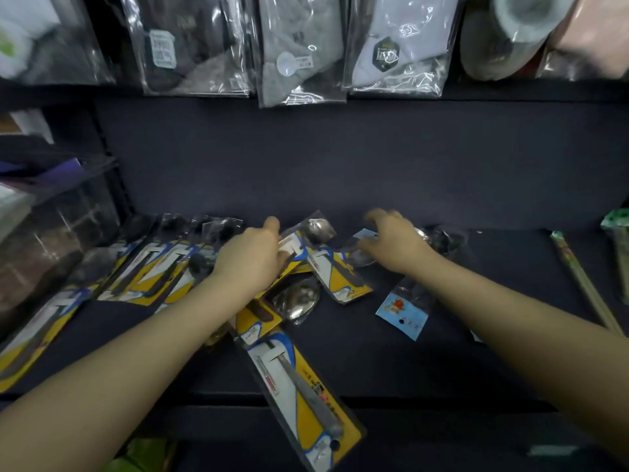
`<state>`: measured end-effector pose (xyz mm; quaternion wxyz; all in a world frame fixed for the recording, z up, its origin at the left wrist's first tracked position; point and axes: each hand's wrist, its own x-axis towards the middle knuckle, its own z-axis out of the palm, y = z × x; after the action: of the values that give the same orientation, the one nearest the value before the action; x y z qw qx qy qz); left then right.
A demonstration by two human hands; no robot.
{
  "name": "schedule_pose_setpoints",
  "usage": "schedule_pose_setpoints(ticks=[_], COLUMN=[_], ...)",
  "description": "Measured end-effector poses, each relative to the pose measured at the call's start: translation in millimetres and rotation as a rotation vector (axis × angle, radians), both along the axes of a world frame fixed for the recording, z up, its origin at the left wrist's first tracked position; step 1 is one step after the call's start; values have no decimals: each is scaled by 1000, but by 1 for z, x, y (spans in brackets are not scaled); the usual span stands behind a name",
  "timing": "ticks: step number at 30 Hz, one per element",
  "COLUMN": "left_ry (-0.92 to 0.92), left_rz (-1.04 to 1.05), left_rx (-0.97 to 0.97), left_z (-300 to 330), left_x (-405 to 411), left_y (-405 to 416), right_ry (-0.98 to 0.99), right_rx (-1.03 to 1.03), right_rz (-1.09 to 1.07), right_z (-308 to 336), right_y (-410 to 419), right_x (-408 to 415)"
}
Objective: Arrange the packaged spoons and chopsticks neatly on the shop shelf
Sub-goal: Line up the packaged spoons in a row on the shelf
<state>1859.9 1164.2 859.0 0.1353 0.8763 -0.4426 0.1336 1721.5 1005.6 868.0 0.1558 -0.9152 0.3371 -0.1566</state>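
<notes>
At shelf centre: left hand (pixel 250 257) pinches a spoon pack (pixel 299 248), long axis toward 1 o'clock.
Right hand (pixel 394 243): curled over a blue-carded pack (pixel 366 237); hold unclear.
Nearer: left.

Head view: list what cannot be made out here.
- Right hand: motion-blurred fingers; its grip on the spoon packs beneath cannot be told.
- Left hand: its back hides the fingertips on a yellow spoon pack.
- Print on the front yellow pack: too small to read.
- Chopsticks pack: cut off by the right forearm.
- Far-left yellow pack: cut off by the left edge.
</notes>
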Motion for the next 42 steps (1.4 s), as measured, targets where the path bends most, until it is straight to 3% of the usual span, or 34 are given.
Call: schedule_pose_setpoints(ticks=[2,5,8,10,13,17,22,28,30,34,38,42], left_ry=[-37,-60,191,301,321,367,349,186,149,152,203,233], left_rz=[-29,-297,-506,-545,-533,-519,-444,-381,-393,-437,-507,-525], left_rx=[66,-4,19,83,89,-51,-99,-202,-225,-416,-452,-468], left_z=[-3,-7,-8,-10,-11,-5,-3,-6,-9,-4,0,3], left_x=[5,7,-1,-7,-12,-15,-14,-13,-13,-11,-14,-17], left_y=[1,-1,-6,-10,-19,-31,-38,-49,-50,-48,-44,-41], right_ry=[-26,-197,-330,-434,-541,-661,-611,-577,-431,192,326,351], right_rx=[124,485,859,969,910,868,883,1096,877,-116,-539,-758], right_rz=[-101,-177,-190,-157,-95,55,253,573,587,675,727,666], right_z=[-5,-3,4,7,11,24,22,13,9,-5,-9,0], right_y=[-4,-5,0,2,5,6,0,-14,-22,-39,-40,-40], right_x=[-6,-5,-1,3,9,13,10,5,8,13,19,23])
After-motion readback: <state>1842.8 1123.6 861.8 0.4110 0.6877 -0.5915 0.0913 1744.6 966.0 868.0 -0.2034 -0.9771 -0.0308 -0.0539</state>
